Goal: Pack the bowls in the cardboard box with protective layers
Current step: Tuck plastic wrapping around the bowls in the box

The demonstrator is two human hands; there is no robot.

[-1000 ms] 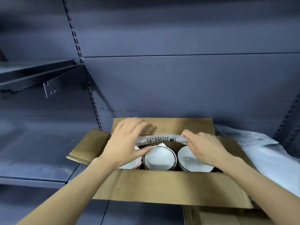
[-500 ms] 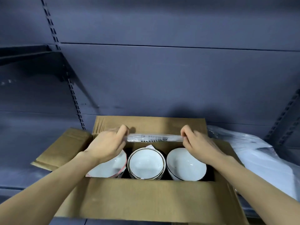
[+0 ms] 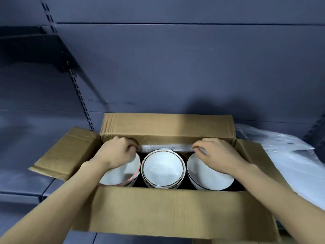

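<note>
Both hands (image 3: 115, 153) (image 3: 217, 154) pinching a clear, perhaps plastic strip (image 3: 167, 148) above boxed bowls (image 3: 162, 167), loose wrap (image 3: 281, 148) alongside.

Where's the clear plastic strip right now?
In the head view, the clear plastic strip is stretched between the left hand and right hand, along the cardboard box's far wall, just behind the middle bowl.

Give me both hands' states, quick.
Left hand: closed, pinching the plastic sheet.
Right hand: closed, pinching the sheet's other end.
</note>
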